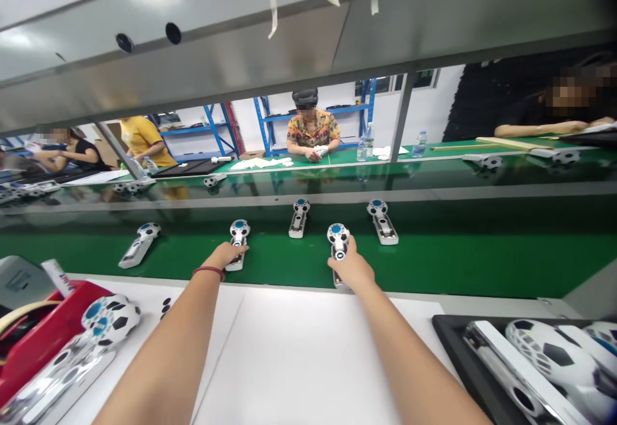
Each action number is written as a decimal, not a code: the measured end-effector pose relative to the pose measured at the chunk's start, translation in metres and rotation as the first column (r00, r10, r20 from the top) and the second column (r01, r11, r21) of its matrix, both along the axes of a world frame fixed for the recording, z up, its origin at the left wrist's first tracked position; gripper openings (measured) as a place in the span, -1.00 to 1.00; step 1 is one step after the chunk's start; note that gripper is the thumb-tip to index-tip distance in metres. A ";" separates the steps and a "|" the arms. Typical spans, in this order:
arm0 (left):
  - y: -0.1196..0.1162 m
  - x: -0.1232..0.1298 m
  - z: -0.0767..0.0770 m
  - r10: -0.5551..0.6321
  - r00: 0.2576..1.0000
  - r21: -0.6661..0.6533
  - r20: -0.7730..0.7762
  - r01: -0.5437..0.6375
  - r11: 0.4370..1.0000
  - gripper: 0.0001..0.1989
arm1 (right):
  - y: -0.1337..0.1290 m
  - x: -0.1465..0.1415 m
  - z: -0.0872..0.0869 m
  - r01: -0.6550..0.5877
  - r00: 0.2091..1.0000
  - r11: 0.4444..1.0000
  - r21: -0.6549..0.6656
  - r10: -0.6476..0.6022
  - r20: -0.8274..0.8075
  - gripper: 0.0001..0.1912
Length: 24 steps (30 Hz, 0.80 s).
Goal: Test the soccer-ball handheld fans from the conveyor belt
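Observation:
Several white handheld fans with football-patterned heads lie on a green conveyor belt (434,264). My left hand (225,255), with a red band at the wrist, rests its fingers on the handle of one fan (238,231). My right hand (351,265) is closed around the handle of another fan (338,235) near the belt's front edge. Both arms reach forward over a white work surface (299,348).
Three more fans lie on the belt (139,244) (299,217) (382,220). A red bin (45,335) with fan parts stands at left, a black tray (450,335) of fan parts at right. Other people sit across the line behind a metal shelf (241,58).

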<state>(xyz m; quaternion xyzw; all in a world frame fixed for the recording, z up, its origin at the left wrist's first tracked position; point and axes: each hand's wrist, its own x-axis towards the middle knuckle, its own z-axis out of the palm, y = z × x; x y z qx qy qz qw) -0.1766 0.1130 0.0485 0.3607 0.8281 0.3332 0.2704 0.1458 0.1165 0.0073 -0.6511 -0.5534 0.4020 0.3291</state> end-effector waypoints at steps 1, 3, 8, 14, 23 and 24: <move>-0.002 0.008 0.000 -0.017 0.997 0.029 0.080 0.014 0.999 -0.75 | 0.002 0.004 0.003 -0.025 0.997 1.000 0.001 0.025 -0.075 -0.40; -0.009 0.030 0.004 -0.078 0.965 0.130 0.249 0.046 0.990 -0.76 | 0.006 0.013 0.012 -0.070 0.968 0.996 0.053 0.080 -0.237 -0.56; -0.040 0.091 0.040 -0.312 0.785 0.458 0.535 0.040 0.888 -0.60 | -0.008 0.024 0.059 -0.004 0.781 0.986 0.165 0.107 -0.616 -0.47; -0.078 0.135 0.079 -0.484 0.440 0.552 0.757 -0.033 0.833 -0.32 | -0.049 0.019 0.109 -0.165 0.434 0.982 0.097 0.160 -0.886 -0.48; -0.121 0.136 0.025 -0.365 0.794 0.679 0.487 -0.081 0.730 -0.28 | -0.078 -0.024 0.088 -0.254 0.495 0.955 0.151 0.262 -0.828 -0.41; -0.122 0.132 0.017 -0.349 0.828 0.726 0.439 -0.098 0.680 -0.31 | -0.080 -0.029 0.080 -0.225 0.512 0.959 0.174 0.268 -0.816 -0.41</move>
